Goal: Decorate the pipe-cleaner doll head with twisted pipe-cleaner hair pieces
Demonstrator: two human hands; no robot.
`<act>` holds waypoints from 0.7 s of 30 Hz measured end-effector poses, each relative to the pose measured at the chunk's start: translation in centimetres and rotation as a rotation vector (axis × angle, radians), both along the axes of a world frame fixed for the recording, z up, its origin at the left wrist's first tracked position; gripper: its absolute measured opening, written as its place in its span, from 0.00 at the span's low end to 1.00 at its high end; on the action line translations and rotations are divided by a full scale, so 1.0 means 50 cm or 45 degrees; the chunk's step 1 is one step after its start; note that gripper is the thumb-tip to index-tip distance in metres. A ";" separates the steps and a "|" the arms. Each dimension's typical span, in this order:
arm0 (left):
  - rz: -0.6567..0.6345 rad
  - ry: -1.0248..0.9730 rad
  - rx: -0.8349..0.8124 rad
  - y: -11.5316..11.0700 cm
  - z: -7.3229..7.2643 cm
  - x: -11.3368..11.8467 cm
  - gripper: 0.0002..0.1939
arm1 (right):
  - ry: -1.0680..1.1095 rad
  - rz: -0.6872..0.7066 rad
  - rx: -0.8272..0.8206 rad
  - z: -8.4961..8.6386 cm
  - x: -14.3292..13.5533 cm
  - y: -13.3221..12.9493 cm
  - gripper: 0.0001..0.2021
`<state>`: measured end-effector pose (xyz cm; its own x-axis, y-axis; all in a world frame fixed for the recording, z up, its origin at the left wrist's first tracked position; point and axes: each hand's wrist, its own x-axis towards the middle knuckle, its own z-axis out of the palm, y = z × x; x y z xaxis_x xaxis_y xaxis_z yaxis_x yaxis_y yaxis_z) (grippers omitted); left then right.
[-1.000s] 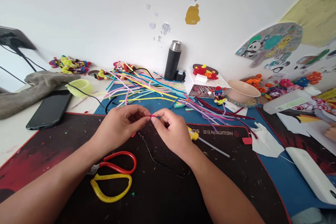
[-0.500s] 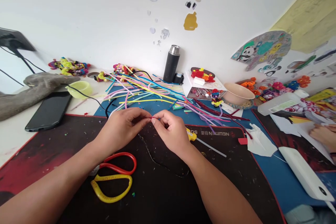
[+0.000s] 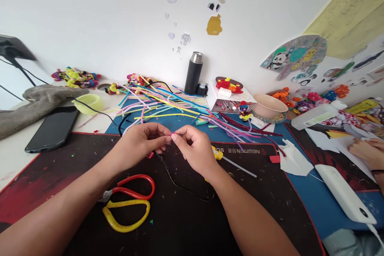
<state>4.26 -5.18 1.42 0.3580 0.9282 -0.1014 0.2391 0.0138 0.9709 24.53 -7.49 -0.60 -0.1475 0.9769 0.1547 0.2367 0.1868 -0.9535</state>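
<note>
My left hand (image 3: 141,142) and my right hand (image 3: 195,146) meet above the dark mat, fingertips pinched together. Between them is a small pinkish-red piece (image 3: 173,133), mostly hidden by the fingers; its kind cannot be made out. A red bit (image 3: 150,155) shows under my left palm. Below the left wrist lie scissors with one red and one yellow handle loop (image 3: 129,216), their blades largely covered by my forearm. Beside my right hand a yellow tool end (image 3: 217,153) with a translucent stick (image 3: 240,167) pokes out. A thin black cord (image 3: 180,186) curves over the mat.
Behind the hands spreads a pile of coloured pipe cleaners (image 3: 168,104). A black thermos (image 3: 193,74) stands by the wall. A phone (image 3: 52,128) lies left; a beige bowl (image 3: 268,106) and white device (image 3: 345,194) sit right. Another person's hands (image 3: 364,152) are at far right.
My left fingers have spread a little and shifted, and a red bit now shows beneath the palm. The pinch on the small piece continues. The view has shifted slightly.
</note>
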 end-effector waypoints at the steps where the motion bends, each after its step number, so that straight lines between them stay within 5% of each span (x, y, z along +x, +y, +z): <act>1: -0.003 -0.003 -0.021 0.000 0.001 0.000 0.25 | -0.002 0.001 0.000 0.001 0.000 0.000 0.12; 12: 0.088 -0.206 -0.212 0.003 0.010 0.006 0.25 | 0.153 -0.019 -0.022 -0.004 0.000 0.005 0.15; 21: 0.057 -0.180 -0.227 0.006 -0.013 0.001 0.24 | 0.072 -0.004 -0.058 -0.010 0.002 0.007 0.13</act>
<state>4.30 -4.89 0.74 0.3390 0.9153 -0.2173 0.0964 0.1960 0.9759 24.61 -7.13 -1.08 -0.1365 0.9836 0.1178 0.1828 0.1419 -0.9728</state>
